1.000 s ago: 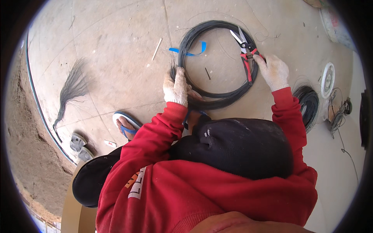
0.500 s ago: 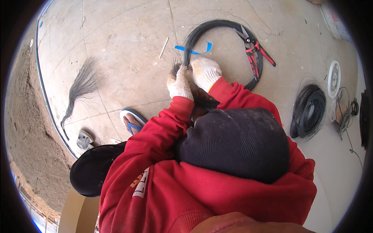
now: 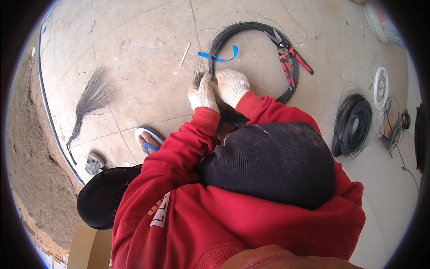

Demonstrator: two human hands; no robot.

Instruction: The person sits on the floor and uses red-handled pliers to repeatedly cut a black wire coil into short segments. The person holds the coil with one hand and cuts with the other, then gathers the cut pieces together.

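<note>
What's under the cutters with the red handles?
Part of the black wire coil runs beneath the cutters, above the floor. Wire directly behind the blades and handles is covered, so I can't see it.

Gray shoe [image 3: 94, 163] at left, white disc [image 3: 380, 88] right

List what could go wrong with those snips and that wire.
The snips lie open-bladed across the wire coil, so a hand reaching there might get nicked. If the coil is tugged, they could slide off. Wire ends stick up beside the left hand and might prick through its glove.
</note>
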